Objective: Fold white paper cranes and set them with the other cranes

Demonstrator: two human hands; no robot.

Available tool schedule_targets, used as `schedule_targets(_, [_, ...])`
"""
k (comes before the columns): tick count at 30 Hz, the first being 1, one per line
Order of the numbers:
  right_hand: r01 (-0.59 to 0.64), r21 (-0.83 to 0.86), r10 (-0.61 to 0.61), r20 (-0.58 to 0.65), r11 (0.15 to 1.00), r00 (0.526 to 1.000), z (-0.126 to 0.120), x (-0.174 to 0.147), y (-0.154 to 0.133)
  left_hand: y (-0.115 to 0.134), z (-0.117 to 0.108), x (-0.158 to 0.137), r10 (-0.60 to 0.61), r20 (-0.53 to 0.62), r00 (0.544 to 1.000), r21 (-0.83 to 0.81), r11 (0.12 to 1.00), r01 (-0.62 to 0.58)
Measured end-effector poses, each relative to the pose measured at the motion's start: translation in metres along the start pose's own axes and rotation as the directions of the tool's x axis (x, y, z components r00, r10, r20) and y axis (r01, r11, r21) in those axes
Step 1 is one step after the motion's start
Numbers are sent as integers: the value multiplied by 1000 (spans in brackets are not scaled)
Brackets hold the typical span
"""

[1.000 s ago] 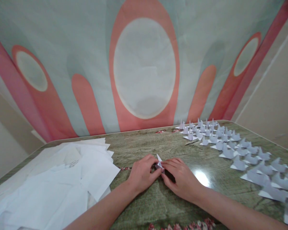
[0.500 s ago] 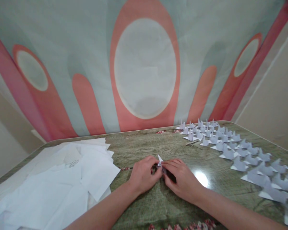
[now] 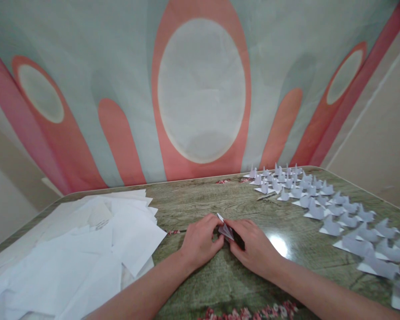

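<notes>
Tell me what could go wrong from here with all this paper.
The small folded paper sits between the fingertips of the left hand and right hand; uneven pressure might crease it wrongly. The right forearm lies near the closest folded paper figures, so a sweep outward could knock some over. The left forearm overlaps the loose sheets in view and might drag some.
</notes>
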State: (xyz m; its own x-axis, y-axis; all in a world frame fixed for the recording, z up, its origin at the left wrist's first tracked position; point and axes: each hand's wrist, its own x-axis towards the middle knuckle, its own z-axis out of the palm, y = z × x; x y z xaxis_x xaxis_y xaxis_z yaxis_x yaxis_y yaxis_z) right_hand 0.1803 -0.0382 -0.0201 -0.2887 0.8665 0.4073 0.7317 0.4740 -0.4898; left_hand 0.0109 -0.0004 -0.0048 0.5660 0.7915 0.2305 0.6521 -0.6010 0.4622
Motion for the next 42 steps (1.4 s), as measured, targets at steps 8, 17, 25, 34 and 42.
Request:
schedule_targets(8, [-44, -47, 46, 38, 998, 998, 0, 1, 1, 0, 1, 0, 13, 1, 1000, 42, 999, -13])
schedule_targets(17, [-135, -35, 137, 49, 990, 989, -1, 3, 3, -4, 3, 1, -33, -17, 999, 3, 999, 33])
schedule_targets(25, [-117, -46, 118, 17, 992, 993, -2, 3, -1, 4, 5, 0, -85, -51, 995, 5, 996, 85])
schedule_targets(34, [-140, -69, 141, -2, 988, 990, 1, 2, 1, 0, 6, 1, -100, -73, 992, -115, 989, 91])
schedule_targets(42, [-153, -20, 154, 27, 988, 988, -2, 3, -1, -9, 7, 6, -78, -47, 996, -307, 950, 60])
